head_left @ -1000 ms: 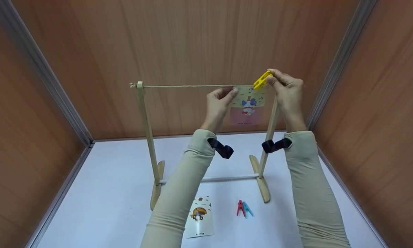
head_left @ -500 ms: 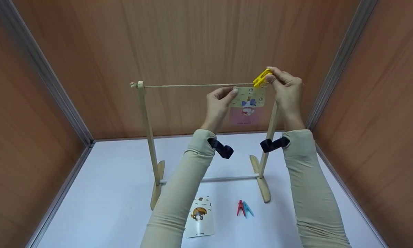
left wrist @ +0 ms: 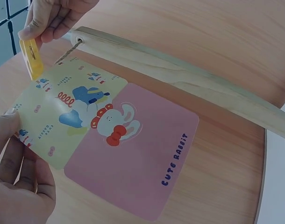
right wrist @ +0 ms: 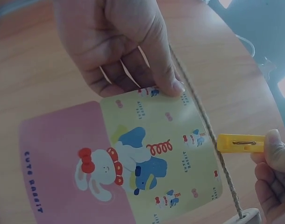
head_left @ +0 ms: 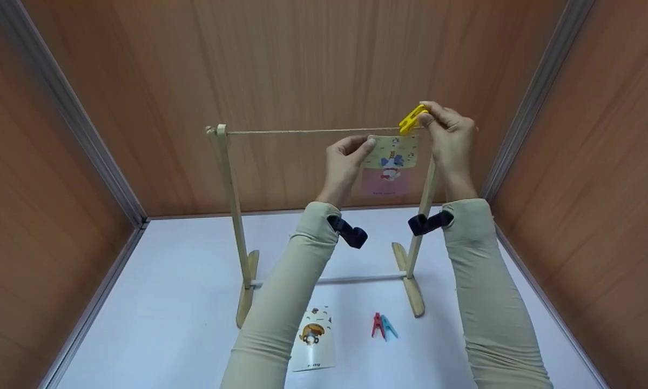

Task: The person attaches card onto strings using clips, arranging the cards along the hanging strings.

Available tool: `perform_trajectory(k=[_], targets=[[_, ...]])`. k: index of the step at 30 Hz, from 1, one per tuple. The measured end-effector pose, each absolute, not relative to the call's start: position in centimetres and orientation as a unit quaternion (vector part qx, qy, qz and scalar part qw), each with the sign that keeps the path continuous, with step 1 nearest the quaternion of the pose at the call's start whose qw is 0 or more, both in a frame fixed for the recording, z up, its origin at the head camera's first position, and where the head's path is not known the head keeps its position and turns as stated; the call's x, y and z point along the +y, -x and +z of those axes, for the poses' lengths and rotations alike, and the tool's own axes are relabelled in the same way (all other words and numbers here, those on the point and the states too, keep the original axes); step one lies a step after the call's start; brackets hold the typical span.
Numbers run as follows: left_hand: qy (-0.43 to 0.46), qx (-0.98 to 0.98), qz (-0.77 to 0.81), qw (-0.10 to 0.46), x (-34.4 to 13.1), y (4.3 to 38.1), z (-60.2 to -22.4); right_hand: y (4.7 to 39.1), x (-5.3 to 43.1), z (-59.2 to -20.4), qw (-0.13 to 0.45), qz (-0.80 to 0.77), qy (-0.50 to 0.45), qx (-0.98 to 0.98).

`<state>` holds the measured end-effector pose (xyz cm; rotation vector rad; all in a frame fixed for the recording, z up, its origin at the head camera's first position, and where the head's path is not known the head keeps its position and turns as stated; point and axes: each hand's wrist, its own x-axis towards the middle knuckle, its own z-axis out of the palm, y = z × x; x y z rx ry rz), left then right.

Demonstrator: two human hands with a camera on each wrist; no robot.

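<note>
My left hand [head_left: 345, 165] pinches the top left corner of a yellow and pink card [head_left: 391, 162] between thumb and fingers. The card shows a rabbit and the words "CUTE RABBIT" [left wrist: 175, 158]. It hangs just below the rope [head_left: 302, 131], near the rope's right end. In my right hand [head_left: 451, 132] I pinch a yellow clothespin [head_left: 413, 119] by its handle end. The clothespin's tip [right wrist: 221, 143] lies right at the rope, beside the card's top edge in the right wrist view.
The rope runs between two wooden posts [head_left: 232, 205] joined low down by a white bar [head_left: 362, 279]. On the white table [head_left: 162, 302] lie another card [head_left: 313, 346], a red clothespin [head_left: 377, 326] and a blue clothespin [head_left: 389, 328]. Wooden panels [head_left: 324, 65] surround the table.
My right hand and the yellow clothespin have risen slightly, and the clothespin's tip now sits above the card's top edge rather than overlapping it. My left hand still holds the card almost in place.
</note>
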<state>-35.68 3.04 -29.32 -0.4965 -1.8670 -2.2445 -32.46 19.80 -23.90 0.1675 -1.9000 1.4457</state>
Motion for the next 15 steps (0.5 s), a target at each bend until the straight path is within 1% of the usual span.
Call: perform_trajectory(k=[9, 15], targets=[[0.145, -0.628, -0.76, 0.078, 3.27, 35.89, -29.0, 32.46, 19.64, -24.32, 0.368, 0.532, -0.078, -0.759], [0.143, -0.625, -0.763, 0.081, 3.36, 35.99, -28.98, 32.58, 19.5, -24.8, 0.375, 0.524, -0.087, -0.76]])
